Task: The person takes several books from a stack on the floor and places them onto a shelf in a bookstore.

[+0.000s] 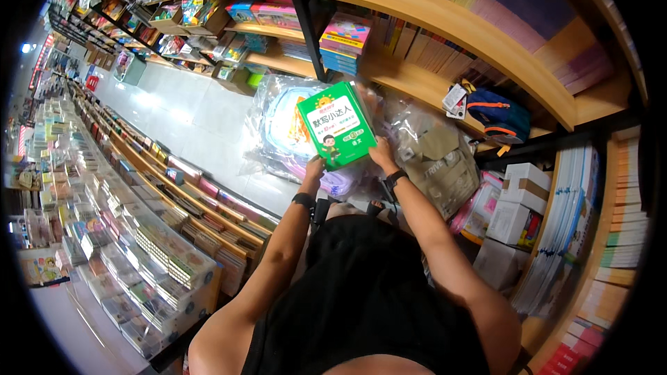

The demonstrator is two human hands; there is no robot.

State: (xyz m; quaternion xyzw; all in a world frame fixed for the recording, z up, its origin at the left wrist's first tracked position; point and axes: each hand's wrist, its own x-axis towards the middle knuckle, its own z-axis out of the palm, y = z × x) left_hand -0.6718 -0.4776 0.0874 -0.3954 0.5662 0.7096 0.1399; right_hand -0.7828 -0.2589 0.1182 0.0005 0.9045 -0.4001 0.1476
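Note:
A stack of green-covered workbooks (338, 125), with a cartoon child and a sun on the top cover, is held out in front of me. My left hand (315, 169) grips its near left corner. At the near right corner, my right hand (383, 153) has hold of it too. Below the books lie clear plastic bags with light blue and purple goods (281, 114) inside. To the right of my right hand stands a khaki backpack (435, 161) wrapped in clear plastic.
Wooden shelves (411, 0) packed with books rise ahead and to the right. A dark blue bag (497, 114) with orange trim sits on the lower shelf. White boxes (523, 187) are piled at right. On the left, a display stand (151, 239) of notebooks borders the tiled aisle (177, 99).

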